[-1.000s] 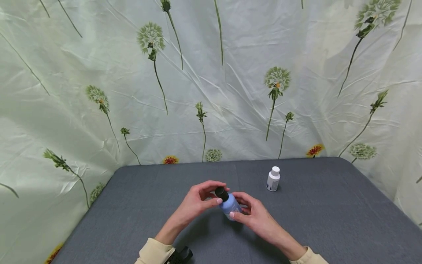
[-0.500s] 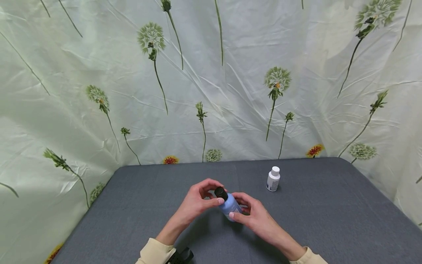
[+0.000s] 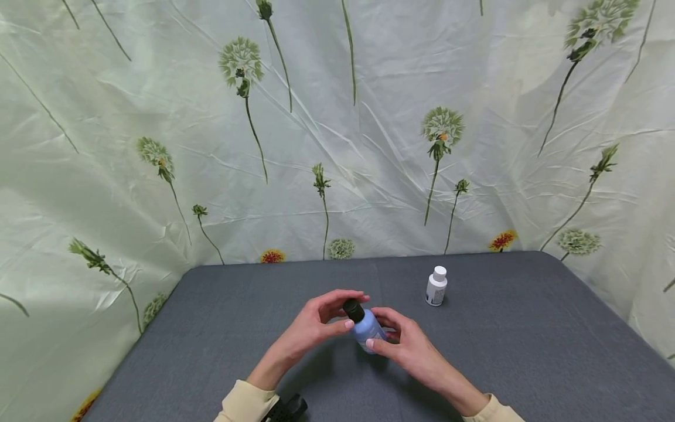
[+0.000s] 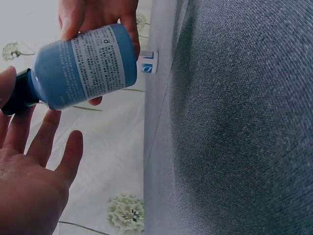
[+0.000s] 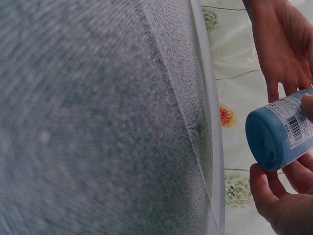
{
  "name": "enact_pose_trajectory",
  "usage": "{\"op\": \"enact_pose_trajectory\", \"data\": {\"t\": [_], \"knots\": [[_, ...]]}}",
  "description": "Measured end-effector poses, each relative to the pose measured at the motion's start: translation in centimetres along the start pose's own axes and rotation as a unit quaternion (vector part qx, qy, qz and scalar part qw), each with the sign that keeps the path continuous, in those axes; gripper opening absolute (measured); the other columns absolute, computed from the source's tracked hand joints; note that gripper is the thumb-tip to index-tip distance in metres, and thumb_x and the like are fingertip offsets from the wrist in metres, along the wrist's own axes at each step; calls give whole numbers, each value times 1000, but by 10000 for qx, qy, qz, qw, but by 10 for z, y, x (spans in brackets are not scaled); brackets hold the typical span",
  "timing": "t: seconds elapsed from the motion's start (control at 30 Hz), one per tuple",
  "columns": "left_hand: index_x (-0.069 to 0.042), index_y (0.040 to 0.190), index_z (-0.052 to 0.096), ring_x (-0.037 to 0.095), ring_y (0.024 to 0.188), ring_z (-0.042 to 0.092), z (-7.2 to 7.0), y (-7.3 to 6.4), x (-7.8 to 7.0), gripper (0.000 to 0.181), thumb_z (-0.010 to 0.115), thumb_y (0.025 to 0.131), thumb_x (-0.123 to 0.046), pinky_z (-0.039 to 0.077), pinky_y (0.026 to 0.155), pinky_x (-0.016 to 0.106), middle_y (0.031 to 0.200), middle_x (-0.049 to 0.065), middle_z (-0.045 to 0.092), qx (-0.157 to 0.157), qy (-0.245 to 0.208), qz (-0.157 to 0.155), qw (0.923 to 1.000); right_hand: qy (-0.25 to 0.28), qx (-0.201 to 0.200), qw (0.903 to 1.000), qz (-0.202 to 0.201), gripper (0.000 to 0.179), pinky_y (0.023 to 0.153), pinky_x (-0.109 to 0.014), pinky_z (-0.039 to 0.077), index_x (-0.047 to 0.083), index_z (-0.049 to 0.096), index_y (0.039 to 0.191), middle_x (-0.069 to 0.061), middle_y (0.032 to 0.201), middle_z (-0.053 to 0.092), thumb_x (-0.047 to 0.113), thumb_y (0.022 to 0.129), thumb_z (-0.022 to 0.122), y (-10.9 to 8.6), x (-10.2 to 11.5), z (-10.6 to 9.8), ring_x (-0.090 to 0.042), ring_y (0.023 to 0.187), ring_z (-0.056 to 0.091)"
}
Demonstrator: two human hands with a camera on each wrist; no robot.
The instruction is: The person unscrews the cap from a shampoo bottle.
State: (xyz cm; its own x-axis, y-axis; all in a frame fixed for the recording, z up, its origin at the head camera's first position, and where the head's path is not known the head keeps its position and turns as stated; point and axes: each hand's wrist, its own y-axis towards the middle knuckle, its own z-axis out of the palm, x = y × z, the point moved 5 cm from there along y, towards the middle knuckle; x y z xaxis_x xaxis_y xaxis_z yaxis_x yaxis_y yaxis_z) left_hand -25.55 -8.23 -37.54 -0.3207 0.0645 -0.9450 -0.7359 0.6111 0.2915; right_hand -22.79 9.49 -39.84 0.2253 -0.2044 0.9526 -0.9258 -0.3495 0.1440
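Bottle (image 3: 367, 331), blue, is held off the tabletop (image 3: 221, 328) between the two hands, tilted so that its black cap (image 3: 353, 310) leans toward the person's left. The right hand (image 3: 408, 346) grasps the bottle's body, thumb on the near side and fingers round the far side. The left hand (image 3: 316, 319) has the cap between thumb and fingers; its thumb tip lies low on the near side, by the bottle's shoulder, and one finger reaches past the cap on the far side. The cap sits on the bottle's neck.

The left wrist view shows a pale label (image 4: 98, 61) with dense print round the body, and two of the left hand's fingers spread below the bottle. In the right wrist view the bottle's base faces the camera, and a barcode (image 5: 294, 129) shows on the label.

A white bottle (image 3: 436, 287) stands upright on the tabletop, beyond the hands and to their right, apart from both. Both arms wear cream sleeves (image 3: 246, 401), and a black device (image 3: 287, 408) shows under the left wrist. Behind the dark grey tabletop hangs a pale curtain (image 3: 379, 158) printed with dandelions and other flowers.
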Motion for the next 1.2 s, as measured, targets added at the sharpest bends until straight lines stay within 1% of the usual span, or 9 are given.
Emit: {"op": "enact_pose_trajectory", "data": {"t": [0.13,0.23,0.4,0.63,0.8,0.9,0.97,1.07,1.2], "knots": [[-4,137,55,31,128,50,0,-1,-1,42,63,96,-6,36,105,50,135,12,58,-23,-106,44,9999,-29,13,10000,-88,52,96,-43,45,0,54,133,-13,124,62,19,89,75,-1,0,1,-26,115,57],[-8,135,58,31,126,52,-1,-1,-1,40,64,96,-7,35,105,52,132,11,61,-124,-89,-63,9999,-14,24,9999,-99,51,96,-43,46,1,54,132,-13,124,62,19,89,75,-1,0,1,-26,115,57],[-13,128,63,23,119,57,-5,0,1,37,71,92,-12,35,105,52,123,5,66,-494,243,-269,9981,74,23,10000,-17,51,97,-47,45,2,54,133,-13,125,61,19,89,75,-1,0,0,-27,115,57],[-9,116,67,24,108,60,-8,-1,3,34,79,85,-16,37,100,59,112,5,69,-1100,498,-512,9914,5,70,9998,-178,49,93,-35,47,2,55,131,-12,122,63,18,89,74,-1,0,3,-26,113,58],[-8,113,68,24,106,60,-8,-2,3,34,82,83,-17,36,100,58,108,6,68,-1267,623,-567,9884,-16,60,9998,-181,49,93,-32,47,2,55,131,-12,122,63,18,89,75,-2,0,3,-25,113,58],[-10,115,67,21,108,60,-8,-1,3,36,82,83,-18,35,102,57,110,5,68,-1227,666,-554,9887,-10,41,9999,-146,50,94,-35,47,2,55,131,-12,122,63,18,89,75,-2,0,3,-26,114,58],[-12,119,66,20,111,59,-7,0,3,38,81,84,-17,34,103,56,114,3,68,-1100,664,-501,9904,13,27,10000,-91,50,95,-39,46,2,55,132,-12,123,63,19,89,75,-2,0,2,-26,114,58],[-14,129,62,22,121,55,-6,0,0,43,76,88,-14,34,105,53,126,3,64,-752,501,-294,9955,37,7,10000,-65,50,96,-44,45,2,55,132,-12,123,63,19,89,75,-1,0,2,-26,114,58],[-13,140,54,23,133,46,-3,-1,-4,46,66,95,-10,31,109,51,141,8,54,-204,43,-116,9997,-31,9,9999,-144,50,97,-45,45,2,55,131,-12,122,63,19,89,75,-1,1,2,-27,115,58]]}}
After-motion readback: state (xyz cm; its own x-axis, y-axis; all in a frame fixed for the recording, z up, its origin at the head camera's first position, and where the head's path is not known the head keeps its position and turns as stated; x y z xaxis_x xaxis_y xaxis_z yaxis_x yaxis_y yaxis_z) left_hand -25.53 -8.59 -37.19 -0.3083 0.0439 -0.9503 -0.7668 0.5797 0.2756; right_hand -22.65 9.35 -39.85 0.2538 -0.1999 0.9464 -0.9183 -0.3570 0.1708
